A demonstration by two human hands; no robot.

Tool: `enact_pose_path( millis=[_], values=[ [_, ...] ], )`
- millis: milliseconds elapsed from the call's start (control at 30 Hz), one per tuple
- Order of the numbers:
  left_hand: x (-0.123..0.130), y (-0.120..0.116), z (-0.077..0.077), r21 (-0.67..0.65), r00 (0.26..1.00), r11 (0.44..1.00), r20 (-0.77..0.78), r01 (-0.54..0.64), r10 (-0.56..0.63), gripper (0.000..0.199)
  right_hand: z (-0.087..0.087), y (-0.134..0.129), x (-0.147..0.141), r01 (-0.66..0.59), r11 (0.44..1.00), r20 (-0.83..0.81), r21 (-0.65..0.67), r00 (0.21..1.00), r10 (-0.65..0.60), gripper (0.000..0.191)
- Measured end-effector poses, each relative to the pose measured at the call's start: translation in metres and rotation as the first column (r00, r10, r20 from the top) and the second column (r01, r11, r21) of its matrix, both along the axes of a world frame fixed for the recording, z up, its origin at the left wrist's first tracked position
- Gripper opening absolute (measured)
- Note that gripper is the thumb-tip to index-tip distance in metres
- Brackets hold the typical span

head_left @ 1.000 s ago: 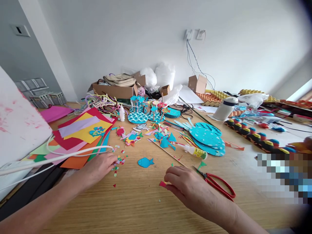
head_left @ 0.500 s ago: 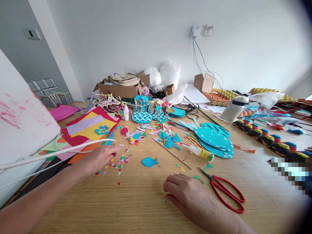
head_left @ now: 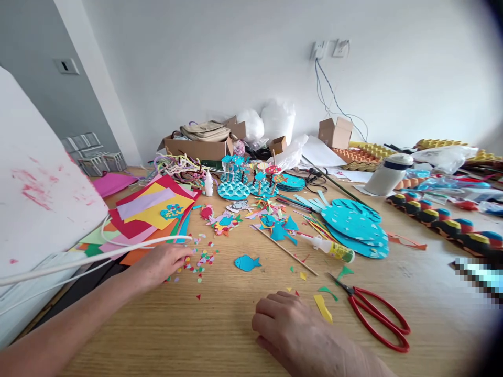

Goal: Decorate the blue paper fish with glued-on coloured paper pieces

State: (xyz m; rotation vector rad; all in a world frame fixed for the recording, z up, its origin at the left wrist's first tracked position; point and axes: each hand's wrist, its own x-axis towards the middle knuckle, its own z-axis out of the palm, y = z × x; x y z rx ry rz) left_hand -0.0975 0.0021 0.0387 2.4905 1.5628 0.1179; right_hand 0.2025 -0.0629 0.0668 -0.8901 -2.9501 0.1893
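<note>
My left hand [head_left: 167, 260] reaches to the small round paper dots [head_left: 204, 258] at the left, its fingertips pressed together at their edge; what they hold, if anything, is hidden. My right hand [head_left: 281, 322] rests on the table [head_left: 188, 335] at the lower middle, its fingers curled under so that their tips are hidden. A blue paper fish [head_left: 247, 263] lies between the hands. Right of my right hand are a yellow paper scrap [head_left: 323, 308] and red-handled scissors [head_left: 377, 314]. A glue bottle [head_left: 334, 249] lies on its side behind them.
Coloured paper sheets [head_left: 157, 201] and a white cable [head_left: 118, 247] are at the left. Blue ovals [head_left: 353, 225], a wooden stick [head_left: 288, 251] and a white cup [head_left: 387, 175] stand or lie farther back. A painted egg-carton strip [head_left: 444, 222] runs along the right.
My right hand has moved slightly left and down, uncovering the yellow scrap beside it. The view has shifted a little left. My left hand stays by the dots.
</note>
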Motion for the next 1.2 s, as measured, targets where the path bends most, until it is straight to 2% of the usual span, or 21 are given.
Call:
enact_pose_path(
  millis=[133,267,500,700,800,900,967,1067,1133,1200],
  values=[
    [0.005,0.002,-0.007,0.04,1.0,0.999,-0.002,0.029,-0.029,0.019,0.004,-0.003,-0.003,0.008,1.0,-0.009,-0.003,1.0,-0.008,0.008],
    [0.005,0.007,-0.007,0.046,0.999,0.998,-0.029,0.034,-0.032,0.016,0.005,-0.005,-0.003,0.025,0.999,0.019,-0.044,1.0,-0.024,0.008],
    [0.008,0.008,-0.001,0.061,0.999,0.997,-0.027,0.038,-0.037,0.014,0.0,-0.004,-0.001,0.027,0.997,0.039,-0.077,0.999,-0.024,0.007],
    [0.008,0.007,-0.002,0.026,0.999,1.0,0.042,-0.004,0.003,0.011,-0.008,-0.003,0.0,0.036,0.996,0.04,-0.081,0.999,-0.032,0.007],
    [0.005,0.01,0.001,0.003,0.998,1.0,0.057,-0.028,0.027,0.011,-0.008,0.001,0.002,0.048,0.993,0.011,-0.108,0.999,-0.047,0.007],
    [0.01,0.01,0.01,-0.044,0.991,0.996,0.11,-0.075,0.08,0.011,-0.005,0.008,0.005,0.129,0.971,-0.108,-0.202,0.982,-0.153,0.008],
    [0.02,0.005,0.016,-0.201,0.939,0.969,0.28,-0.147,0.2,0.01,-0.003,0.015,0.005,0.189,0.936,-0.222,-0.298,0.94,-0.26,0.01],
    [0.042,-0.005,0.022,-0.464,0.742,0.885,0.579,-0.041,0.338,0.016,-0.003,0.032,-0.004,0.236,0.873,-0.343,-0.426,0.851,-0.397,0.01],
    [0.057,-0.011,0.022,-0.529,0.622,0.848,0.659,-0.016,0.423,0.016,-0.006,0.045,-0.014,0.252,0.791,-0.357,-0.557,0.787,-0.502,0.009],
    [0.07,-0.013,0.022,-0.544,0.544,0.839,0.709,0.018,0.449,0.016,-0.012,0.057,-0.024,0.217,0.7,-0.36,-0.68,0.733,-0.577,0.009]
  ],
)
